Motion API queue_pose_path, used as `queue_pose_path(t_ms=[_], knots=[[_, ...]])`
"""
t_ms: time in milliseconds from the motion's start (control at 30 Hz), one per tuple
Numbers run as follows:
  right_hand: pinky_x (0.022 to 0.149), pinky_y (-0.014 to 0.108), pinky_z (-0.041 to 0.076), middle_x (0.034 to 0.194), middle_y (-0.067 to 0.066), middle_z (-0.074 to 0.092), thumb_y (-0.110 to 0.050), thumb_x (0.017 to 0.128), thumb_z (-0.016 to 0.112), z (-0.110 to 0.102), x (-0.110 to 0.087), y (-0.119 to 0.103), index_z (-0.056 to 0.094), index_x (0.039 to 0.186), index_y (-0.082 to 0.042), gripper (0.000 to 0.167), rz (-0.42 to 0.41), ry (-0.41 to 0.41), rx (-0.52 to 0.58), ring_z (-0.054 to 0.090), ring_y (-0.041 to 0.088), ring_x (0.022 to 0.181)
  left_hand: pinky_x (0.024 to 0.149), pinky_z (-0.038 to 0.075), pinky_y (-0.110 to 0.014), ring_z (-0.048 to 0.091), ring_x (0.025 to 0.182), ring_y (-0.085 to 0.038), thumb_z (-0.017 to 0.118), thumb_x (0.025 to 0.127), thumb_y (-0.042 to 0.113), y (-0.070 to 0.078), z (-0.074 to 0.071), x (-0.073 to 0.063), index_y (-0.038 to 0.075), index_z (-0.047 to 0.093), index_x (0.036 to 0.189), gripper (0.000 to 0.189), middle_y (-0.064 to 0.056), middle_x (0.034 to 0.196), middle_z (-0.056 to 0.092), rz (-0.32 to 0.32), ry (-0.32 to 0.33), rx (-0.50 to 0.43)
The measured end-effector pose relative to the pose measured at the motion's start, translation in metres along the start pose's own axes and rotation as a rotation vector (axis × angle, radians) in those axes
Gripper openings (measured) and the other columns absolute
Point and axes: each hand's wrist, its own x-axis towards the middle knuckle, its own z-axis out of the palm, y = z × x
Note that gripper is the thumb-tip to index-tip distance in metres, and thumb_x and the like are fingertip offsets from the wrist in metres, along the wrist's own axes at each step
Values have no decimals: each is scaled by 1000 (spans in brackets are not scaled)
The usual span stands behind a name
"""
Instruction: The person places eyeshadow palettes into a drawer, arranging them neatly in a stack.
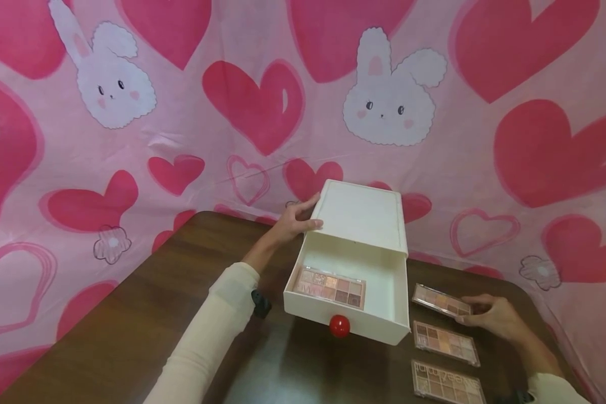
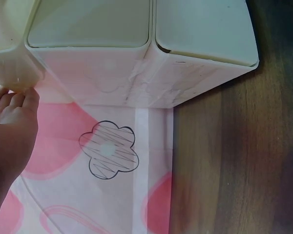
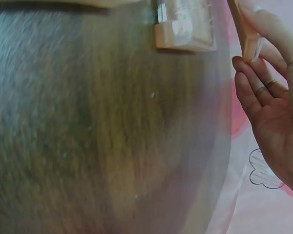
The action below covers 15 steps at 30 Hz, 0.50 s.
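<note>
Palettes going into the drawer: one in, three out.

Head view: left hand (image 1: 295, 220) steadies the white box (image 1: 363, 216), fingers curled on its top edge; drawer (image 1: 381, 292) stands open with one palette (image 1: 330, 287) inside. Right hand (image 1: 492, 317) pinches a palette (image 1: 441, 301) on the table (image 1: 131, 314); two more lie beside. Left wrist view: fingers (image 2: 14, 100) touch the box. Right wrist view: fingers (image 3: 251, 90) clamp the palette's edge.
</note>
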Motion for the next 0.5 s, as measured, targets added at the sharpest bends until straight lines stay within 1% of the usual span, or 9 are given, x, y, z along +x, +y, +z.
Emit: queue_pose_path(t_ms=[67,167,233,300,400,467,500], knots=[[73,26,52,107,14,69,-30,81,84,-2,-4,-2,63,131,7,65,-7,2,5,54,-2,84,128,21,-48,19,158,-35,77,86,40,0,1,-1,-5,23,158,100,-21,169,17,-7,0,-5],[72,25,52,103,8,69,-31,81,84,-6,-7,-7,64,131,5,64,-22,31,1,54,-4,84,128,20,-47,19,158,-34,74,88,29,1,1,-1,-4,22,158,92,-20,170,17,-18,6,-6],[71,22,51,100,2,68,-31,82,84,-9,-10,-13,64,131,4,64,-39,41,-3,54,-4,84,128,21,-47,20,158,-34,70,89,20,1,1,0,-4,23,158,87,-20,169,17,-21,9,-4],[69,19,49,95,-3,67,-30,81,85,-11,-12,-19,66,129,3,62,-54,67,8,54,-5,83,128,21,-46,20,157,-34,68,89,15,2,1,0,-5,23,157,84,-21,169,18,-18,9,-5],[71,16,44,92,-8,65,-31,80,86,-14,-17,-29,67,128,2,61,-79,92,5,50,-8,87,127,22,-47,21,157,-35,68,89,15,2,1,1,-5,23,157,84,-21,169,18,-8,8,-6],[73,15,43,91,-10,65,-31,79,87,-15,-19,-35,68,127,1,61,-97,116,4,47,-10,89,127,22,-47,20,157,-35,71,89,19,1,1,0,-5,23,157,87,-22,169,18,-3,8,-9],[78,19,43,93,-11,65,-31,79,87,-15,-21,-38,69,127,1,60,-104,123,3,45,-13,91,127,22,-47,21,157,-35,72,89,21,1,1,0,-6,23,157,88,-22,168,18,-2,9,-12]])
